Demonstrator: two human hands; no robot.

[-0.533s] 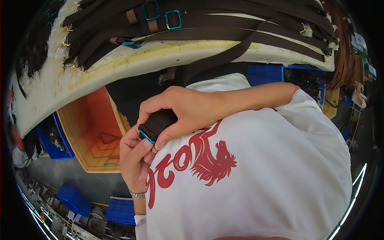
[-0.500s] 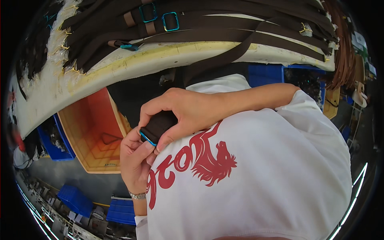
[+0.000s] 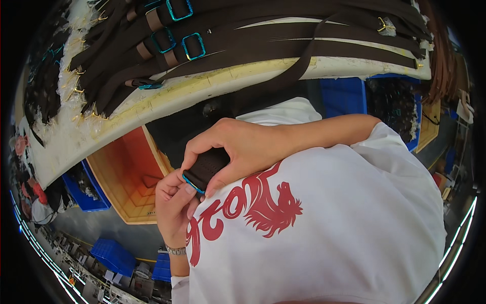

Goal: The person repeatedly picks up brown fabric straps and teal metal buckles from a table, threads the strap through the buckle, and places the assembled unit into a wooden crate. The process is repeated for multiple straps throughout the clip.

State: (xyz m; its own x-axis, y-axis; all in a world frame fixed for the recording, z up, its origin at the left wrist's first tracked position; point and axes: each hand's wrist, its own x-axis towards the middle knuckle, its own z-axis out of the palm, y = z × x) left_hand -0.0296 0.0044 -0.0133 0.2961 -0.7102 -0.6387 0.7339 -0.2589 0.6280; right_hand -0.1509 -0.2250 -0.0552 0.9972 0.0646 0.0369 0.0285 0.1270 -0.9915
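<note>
The view is shifting, bringing another rectangular blue metal buckle (image 3: 190,7) into the upper left. Left of centre, the left hand (image 3: 174,202) is still pinching a blue-edged metal loop (image 3: 193,185), the right hand (image 3: 233,152) gripping its dark brown strap (image 3: 205,166); handling is apparently continuing unchanged.

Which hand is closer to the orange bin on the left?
Left. In the picture, your left hand borders the right edge of the bin; your right hand sits farther right, on the dark strap.
</note>
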